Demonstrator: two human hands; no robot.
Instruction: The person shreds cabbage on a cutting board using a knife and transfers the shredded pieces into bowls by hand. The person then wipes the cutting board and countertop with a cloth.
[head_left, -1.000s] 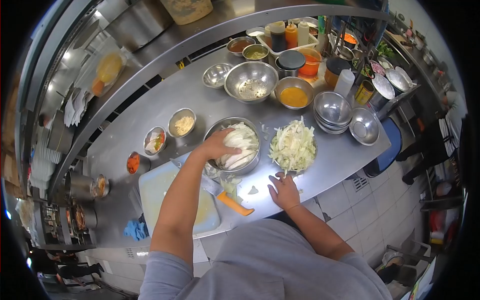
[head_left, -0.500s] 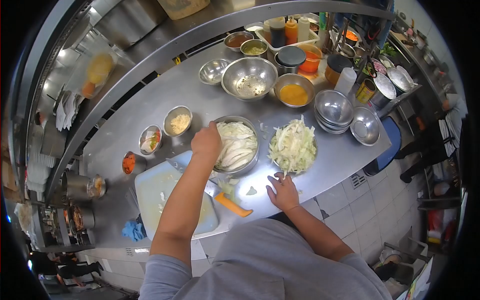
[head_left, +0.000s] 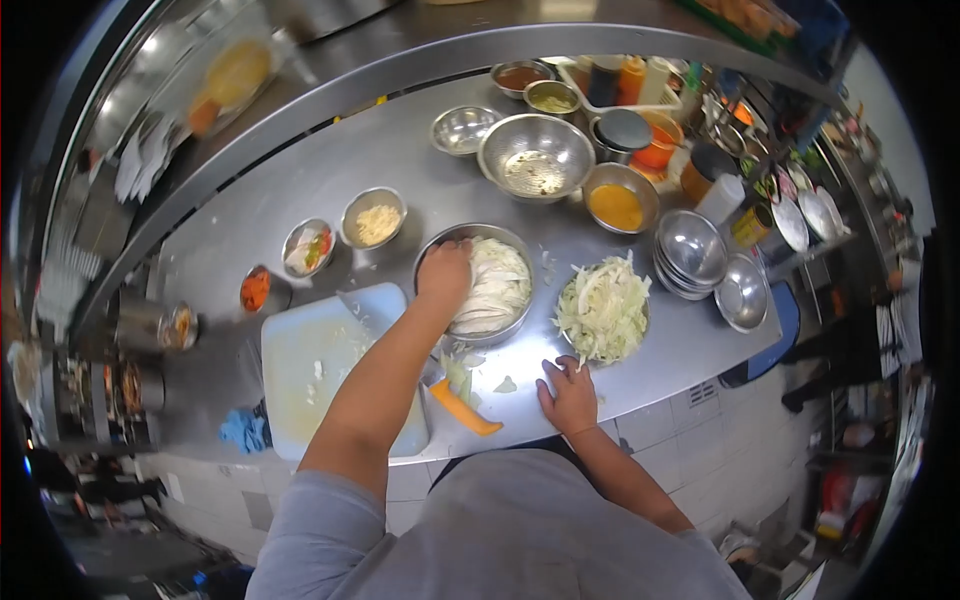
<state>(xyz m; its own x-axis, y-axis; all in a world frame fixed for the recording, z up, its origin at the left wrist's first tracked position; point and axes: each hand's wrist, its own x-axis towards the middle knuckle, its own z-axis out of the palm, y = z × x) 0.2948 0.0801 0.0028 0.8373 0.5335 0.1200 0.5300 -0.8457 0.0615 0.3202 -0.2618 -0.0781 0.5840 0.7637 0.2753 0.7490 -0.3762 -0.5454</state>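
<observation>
My left hand (head_left: pixel 446 272) is inside the left edge of a steel bowl (head_left: pixel 502 337), bent over pale whitish slices (head_left: pixel 492 285). Its fingers are curled down and their tips are hidden, so what they grip cannot be made out. Just to the right, a second bowl is heaped with shredded cabbage (head_left: pixel 604 308). My right hand (head_left: pixel 570 397) rests on the steel table below that heap, fingers apart and holding nothing. A knife with an orange handle (head_left: pixel 464 409) lies between the two hands, its blade partly hidden by my left forearm.
A white cutting board (head_left: pixel 300 400) lies at the left, with a blue cloth (head_left: pixel 243 430) beside it. Small bowls of chopped garlic-like bits (head_left: pixel 377 224) and orange pieces (head_left: pixel 256 291) stand behind. A colander (head_left: pixel 536 157), yellow liquid (head_left: pixel 615 207) and stacked bowls (head_left: pixel 690 248) are farther back.
My left hand has moved from the bowl's left rim to inside it, over the pale slices. My right hand stays on the table near the cabbage. The camera view has shifted slightly.
</observation>
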